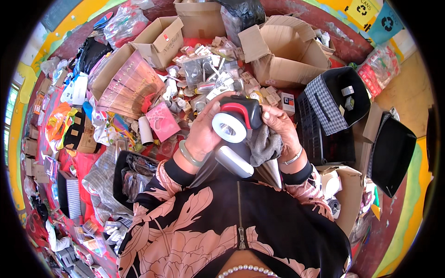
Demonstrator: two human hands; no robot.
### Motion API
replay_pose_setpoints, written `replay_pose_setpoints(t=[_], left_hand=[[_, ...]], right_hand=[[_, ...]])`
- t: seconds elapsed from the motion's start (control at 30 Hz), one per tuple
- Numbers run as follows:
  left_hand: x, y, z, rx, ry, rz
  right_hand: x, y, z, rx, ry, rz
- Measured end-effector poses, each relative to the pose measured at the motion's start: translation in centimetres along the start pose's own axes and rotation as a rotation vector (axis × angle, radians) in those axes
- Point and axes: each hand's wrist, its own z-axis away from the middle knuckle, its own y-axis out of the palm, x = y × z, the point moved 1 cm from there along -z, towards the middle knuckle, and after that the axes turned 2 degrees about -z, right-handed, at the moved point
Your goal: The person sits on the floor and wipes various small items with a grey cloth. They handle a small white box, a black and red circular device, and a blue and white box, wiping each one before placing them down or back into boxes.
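One thing was in hand: a black-and-red plastic lamp with a white ring face (245, 116), held between the left hand (204, 129), fingers curled, and the right hand (285, 132), which also gripped a crumpled grey cloth (265, 147); beyond the fingertips a jumbled heap of small pale cartons (225, 82) lay unhandled; a white rounded bar (234, 161) crowded the room just below them; an open brown cardboard box (278, 76) edged it ahead-right.

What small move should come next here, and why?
Perhaps wipe the lamp with the grey cloth: the left hand holds the lamp, while the right hand, at its other side, has the cloth bunched close by, so little reaching seems needed.
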Motion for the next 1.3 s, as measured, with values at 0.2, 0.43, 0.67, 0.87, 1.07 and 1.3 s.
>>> replay_pose_setpoints(t=[0.2,0.43,0.67,0.87,1.07,1.3], left_hand=[[0.6,-0.3,-0.4,-0.084,0.091,-0.727],[0.4,0.9,-0.8,-0.037,-0.084,0.057],[-0.1,0.8,-0.4,0.005,-0.018,-0.11],[-0.5,1.3,0.0,0.023,-0.008,-0.275],[-0.7,1.4,0.0,0.083,-0.039,-0.284],[0.3,0.9,-0.2,-0.035,-0.026,-0.246]], right_hand=[[-0.3,-0.3,-0.5,0.043,0.043,-0.095],[-0.1,-1.0,0.0,0.029,0.021,-0.029],[-0.1,-1.0,0.6,0.061,0.001,-0.068],[0.0,-1.7,0.9,0.142,-0.018,-0.087],[0.1,-2.1,1.0,0.112,0.008,-0.078],[-0.2,-1.9,0.5,0.027,-0.005,-0.176]])
